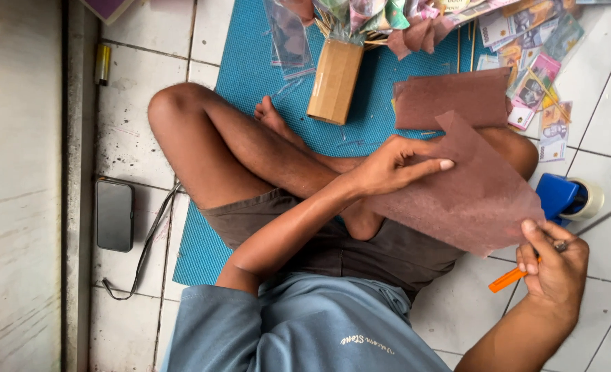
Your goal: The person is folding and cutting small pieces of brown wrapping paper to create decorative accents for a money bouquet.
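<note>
I sit cross-legged on a blue mat (pixel 250 62) laid on white floor tiles. My left hand (pixel 391 165) pinches the near edge of a thin reddish-brown paper sheet (pixel 481 196) held over my right knee. My right hand (pixel 556 265) grips a pair of scissors (pixel 519 274) with an orange handle, its grey blade pointing towards the upper right, just beside the sheet's lower right corner. A second brown sheet (pixel 450 100) lies flat on the mat beyond the first one.
A blue tape dispenser (pixel 560 196) stands right of the sheet. A brown cardboard block (pixel 334 81) with sticks, clear plastic sleeves (pixel 288 34) and several colourful banknotes (pixel 525 55) lie ahead. A dark phone (pixel 114 215) with a cable and a small yellow cylinder (pixel 102 64) lie at left.
</note>
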